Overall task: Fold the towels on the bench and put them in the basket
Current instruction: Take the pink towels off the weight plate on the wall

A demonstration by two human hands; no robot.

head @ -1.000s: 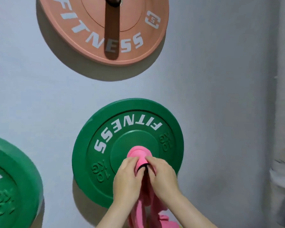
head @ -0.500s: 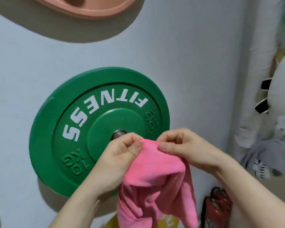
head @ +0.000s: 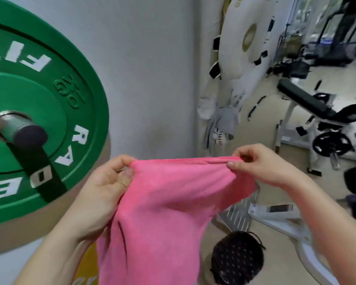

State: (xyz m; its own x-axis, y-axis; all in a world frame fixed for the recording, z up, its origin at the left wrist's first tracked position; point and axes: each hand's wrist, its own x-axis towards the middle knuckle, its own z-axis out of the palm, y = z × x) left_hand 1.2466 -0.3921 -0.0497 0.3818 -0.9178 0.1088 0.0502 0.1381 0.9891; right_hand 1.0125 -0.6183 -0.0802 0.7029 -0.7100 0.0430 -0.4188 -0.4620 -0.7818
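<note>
A pale grey wall (head: 148, 68) is filling the left and centre of the background. A green weight plate (head: 49, 89) is hanging on it at the left, on a metal peg (head: 27, 134) with a dark cap. Right of the wall's corner, a white disc-shaped item (head: 245, 38) is hanging high up. A black padded bench (head: 308, 101) is standing at the far right, well apart from both hands. A dark dotted bag (head: 236, 258) is lying on the floor at the near right, beside the towel's right edge.

The pink towel (head: 162, 212) is hanging in the air at near centre. The left hand (head: 103, 194) is pinching its top left corner between thumb and curled fingers, so this grip is grasping the cloth. The right hand (head: 263, 165) is pinching the top right corner in the same way, and its grip is likewise grasping the towel. The top edge is stretching almost level between the two grips. The remainder is draping down in loose folds and running out of the bottom of the view.
</note>
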